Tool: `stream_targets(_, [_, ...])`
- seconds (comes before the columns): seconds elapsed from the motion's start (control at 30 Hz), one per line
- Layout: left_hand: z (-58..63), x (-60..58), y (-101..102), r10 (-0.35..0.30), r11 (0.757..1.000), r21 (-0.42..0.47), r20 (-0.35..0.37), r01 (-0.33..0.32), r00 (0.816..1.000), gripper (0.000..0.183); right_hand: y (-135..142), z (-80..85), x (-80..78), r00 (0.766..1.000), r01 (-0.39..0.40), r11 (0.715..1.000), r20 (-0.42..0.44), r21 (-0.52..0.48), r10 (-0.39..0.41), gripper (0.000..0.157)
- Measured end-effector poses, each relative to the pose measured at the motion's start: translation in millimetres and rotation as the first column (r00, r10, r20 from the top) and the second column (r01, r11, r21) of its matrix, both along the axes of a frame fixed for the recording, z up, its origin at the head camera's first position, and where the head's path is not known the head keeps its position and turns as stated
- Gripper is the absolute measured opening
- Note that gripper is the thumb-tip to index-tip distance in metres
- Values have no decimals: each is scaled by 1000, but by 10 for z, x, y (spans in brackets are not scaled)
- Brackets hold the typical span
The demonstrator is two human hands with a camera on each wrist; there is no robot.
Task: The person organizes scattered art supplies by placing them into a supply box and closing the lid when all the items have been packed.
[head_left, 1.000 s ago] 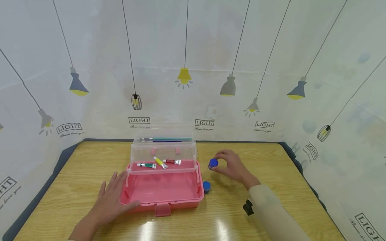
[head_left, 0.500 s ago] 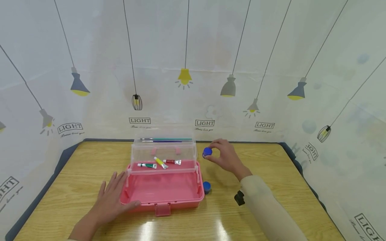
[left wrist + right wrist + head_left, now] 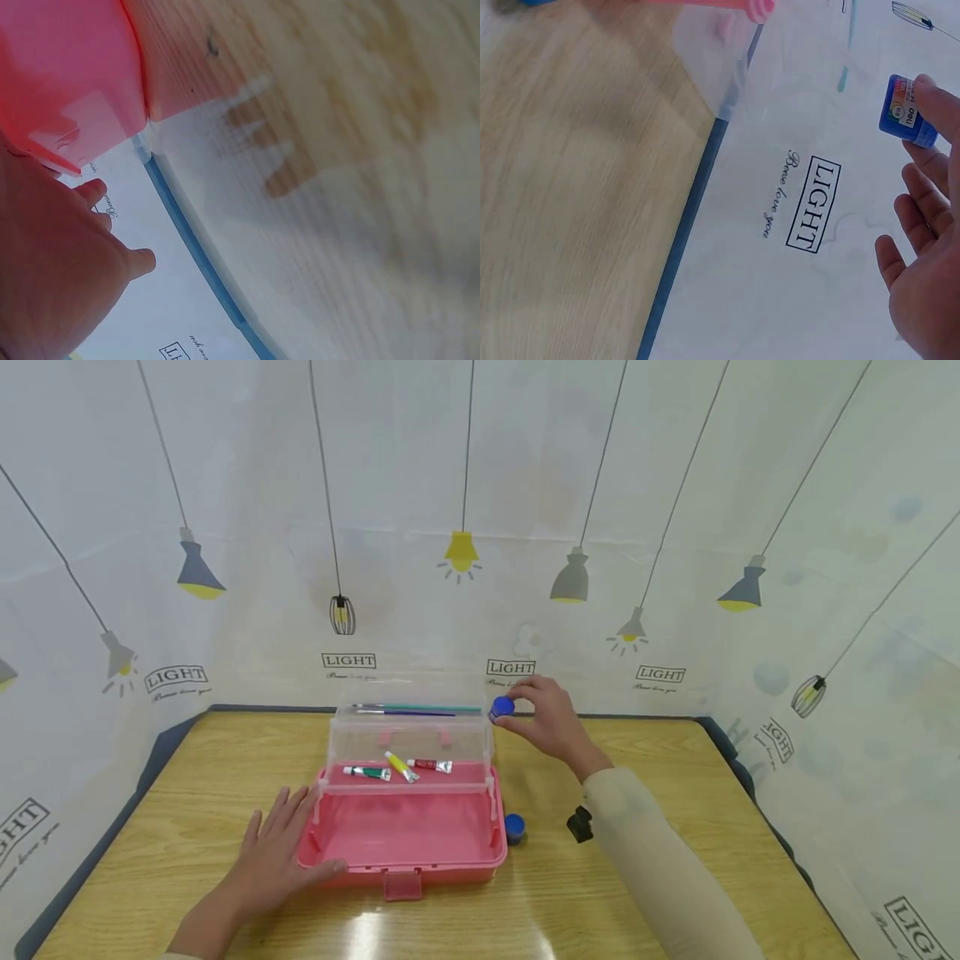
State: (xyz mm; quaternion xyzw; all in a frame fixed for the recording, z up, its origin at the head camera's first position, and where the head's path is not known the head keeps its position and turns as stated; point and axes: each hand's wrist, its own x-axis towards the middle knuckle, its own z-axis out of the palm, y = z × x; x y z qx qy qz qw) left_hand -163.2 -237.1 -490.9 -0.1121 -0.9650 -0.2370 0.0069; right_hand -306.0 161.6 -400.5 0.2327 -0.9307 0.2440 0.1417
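Note:
Between thumb and index finger my right hand [image 3: 553,720] pinches a small blue paint jar [image 3: 502,708], held up near the back right corner of the pink box. Its label shows in the right wrist view, where the jar [image 3: 907,110] is tipped sideways. My left hand [image 3: 272,858] rests with spread, straight fingers against the left side of the pink box [image 3: 405,877]. The box stands with its lid raised, and a clear tray holds green [image 3: 367,772], yellow [image 3: 401,767] and red [image 3: 430,766] paint tubes. A second blue jar [image 3: 514,829] stands beside the box's right wall.
Paintbrushes [image 3: 420,707] lie in the clear upper part at the back of the box. Beneath everything is a wooden table [image 3: 637,860] with a dark edge [image 3: 720,747]. A white cloth printed with lamps [image 3: 405,485] hangs behind and at the sides.
My right hand has lifted the blue paint jar up and back, moving leftward toward the raised lid. The left hand and the box have stayed in place.

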Motion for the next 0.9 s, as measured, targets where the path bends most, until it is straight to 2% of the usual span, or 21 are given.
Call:
stream_targets(0.13, [-10,-19,-17,7,1000,1,13,-7,1000,110,-111,69,-66,999,25,1000,30,5,-25,43])
stream_targets(0.47, [-11,-22,-5,17,1000,0,16,-17,1000,110,-299,158,-264,991,127,992,34,11,-128,44])
stream_targets(0.9, [-63,-34,-29,24,1000,0,10,-24,1000,111,-513,114,-493,987,160,986,-5,45,-160,43])
